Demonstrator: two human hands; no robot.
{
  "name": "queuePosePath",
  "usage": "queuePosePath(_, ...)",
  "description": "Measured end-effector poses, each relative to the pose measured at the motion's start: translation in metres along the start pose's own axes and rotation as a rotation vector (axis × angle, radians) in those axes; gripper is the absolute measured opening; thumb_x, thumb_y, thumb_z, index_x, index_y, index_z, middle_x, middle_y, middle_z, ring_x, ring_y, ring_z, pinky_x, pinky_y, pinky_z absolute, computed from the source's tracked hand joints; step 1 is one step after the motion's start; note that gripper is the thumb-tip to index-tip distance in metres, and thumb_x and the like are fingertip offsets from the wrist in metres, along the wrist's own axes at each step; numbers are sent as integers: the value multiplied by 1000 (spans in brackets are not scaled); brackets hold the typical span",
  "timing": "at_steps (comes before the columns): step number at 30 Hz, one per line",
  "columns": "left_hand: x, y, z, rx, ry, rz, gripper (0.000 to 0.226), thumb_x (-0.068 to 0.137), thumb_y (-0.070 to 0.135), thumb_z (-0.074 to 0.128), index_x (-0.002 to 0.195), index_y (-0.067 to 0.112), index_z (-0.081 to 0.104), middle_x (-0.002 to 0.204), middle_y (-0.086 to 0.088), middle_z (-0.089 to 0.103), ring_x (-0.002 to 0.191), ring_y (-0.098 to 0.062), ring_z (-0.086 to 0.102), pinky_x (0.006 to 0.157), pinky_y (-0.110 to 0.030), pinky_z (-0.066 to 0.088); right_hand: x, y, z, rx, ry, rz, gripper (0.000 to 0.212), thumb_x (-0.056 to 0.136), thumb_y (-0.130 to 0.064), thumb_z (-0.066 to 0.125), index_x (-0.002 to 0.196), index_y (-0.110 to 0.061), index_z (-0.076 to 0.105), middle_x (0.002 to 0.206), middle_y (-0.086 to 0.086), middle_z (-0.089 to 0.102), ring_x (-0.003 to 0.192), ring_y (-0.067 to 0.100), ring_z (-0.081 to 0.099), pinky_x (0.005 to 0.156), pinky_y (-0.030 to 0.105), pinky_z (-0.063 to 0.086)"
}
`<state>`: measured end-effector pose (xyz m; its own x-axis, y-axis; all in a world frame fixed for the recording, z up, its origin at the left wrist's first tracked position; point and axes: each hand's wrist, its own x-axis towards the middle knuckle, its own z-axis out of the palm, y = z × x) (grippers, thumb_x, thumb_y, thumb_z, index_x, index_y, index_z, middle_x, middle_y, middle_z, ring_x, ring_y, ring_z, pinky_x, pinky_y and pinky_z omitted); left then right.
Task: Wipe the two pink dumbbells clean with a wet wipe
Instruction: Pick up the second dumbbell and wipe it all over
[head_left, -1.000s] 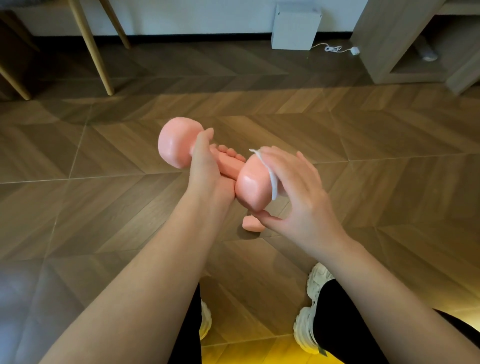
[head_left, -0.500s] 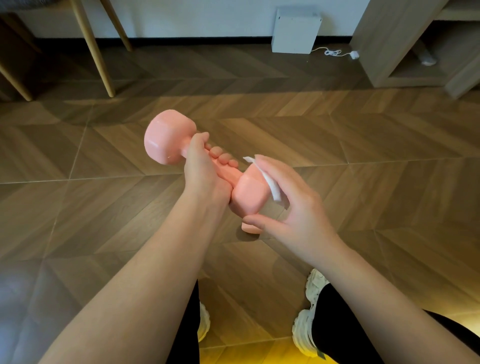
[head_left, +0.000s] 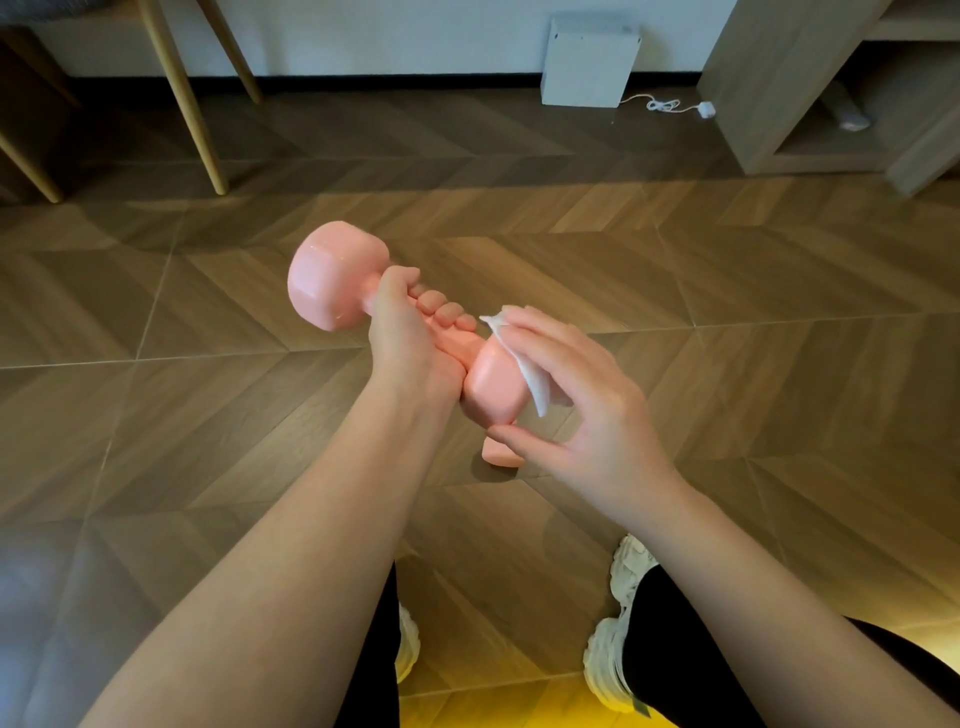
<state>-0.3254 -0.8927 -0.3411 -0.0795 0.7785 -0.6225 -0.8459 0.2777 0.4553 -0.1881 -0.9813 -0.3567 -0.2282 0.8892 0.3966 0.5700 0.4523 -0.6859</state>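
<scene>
My left hand (head_left: 410, 343) grips the handle of a pink dumbbell (head_left: 332, 278) held in the air above the floor, tilted with its far head up and to the left. My right hand (head_left: 582, 400) presses a folded white wet wipe (head_left: 524, 366) against the right side of the near head (head_left: 491, 387), thumb under that head. A second pink dumbbell (head_left: 500, 456) lies on the floor below; only a small part of it shows beneath my right thumb.
Wooden chevron floor (head_left: 727, 312) all around. Wooden chair legs (head_left: 187, 98) stand at the back left, a white box (head_left: 587, 62) with a cable against the wall, a wooden shelf unit (head_left: 810, 88) at the back right. My white shoes (head_left: 613, 660) are at the bottom.
The held dumbbell has shifted left and slightly down. My right hand with the wipe has slid over the near head towards its right side.
</scene>
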Motion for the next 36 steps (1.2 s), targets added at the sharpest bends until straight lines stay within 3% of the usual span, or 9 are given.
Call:
queuePosePath(5,-2,-2,1,45,8,16,32,89,15,50,64,20,32,48,7,27,39,-11,26,42,-22,28,0,8,3,292,-78,343,84,66,-16,90,139,-26,49,140,-21,53,129,-3,48,99,12,38)
queuePosePath(8,-4,-1,1,48,-10,9,31,89,15,50,64,20,32,49,7,28,40,-11,26,42,-22,29,-4,9,9,438,-64,435,84,66,-4,89,137,-20,48,138,-19,55,125,-6,50,95,5,36)
queuePosePath(10,-4,0,0,30,-19,-5,32,89,15,49,64,20,31,49,7,27,40,-11,25,41,-22,29,-4,4,8,355,-13,372,85,65,-5,89,137,-20,48,140,-16,54,128,-5,48,98,8,36)
queuePosePath(15,-5,-1,1,16,-29,3,32,90,15,48,64,20,30,49,7,25,39,-11,25,40,-21,28,-2,5,3,44,30,89,81,65,-16,89,137,-11,51,144,-5,51,136,9,45,105,42,44)
queuePosePath(18,-7,-1,3,7,-66,3,33,90,15,47,62,21,31,48,7,25,40,-11,24,41,-22,28,0,5,3,262,-11,270,86,65,-11,90,138,-22,47,142,-17,50,131,0,46,102,15,39)
queuePosePath(21,-10,-1,5,11,-75,-1,32,90,17,51,63,19,35,50,6,31,42,-11,29,44,-23,32,-1,3,7,404,4,364,84,65,0,87,136,-17,45,143,-13,51,127,-2,49,95,7,37)
queuePosePath(25,-10,-2,5,67,-19,-72,21,86,20,62,74,15,46,59,2,48,51,-13,47,56,-25,44,1,3,5,19,50,227,91,59,-16,92,137,-22,45,140,-16,49,130,0,44,104,20,36)
queuePosePath(28,-5,-4,3,30,33,-124,28,90,19,60,69,17,42,51,6,41,42,-9,39,48,-21,38,0,9,4,-242,14,46,96,58,-23,93,141,-15,45,144,-6,48,135,9,42,112,36,30)
queuePosePath(36,-6,1,3,26,-8,-31,33,97,21,55,70,19,35,45,8,29,37,-7,27,42,-20,28,-3,8,9,-242,20,-99,78,72,-29,84,139,-11,49,147,1,48,142,15,38,118,50,23)
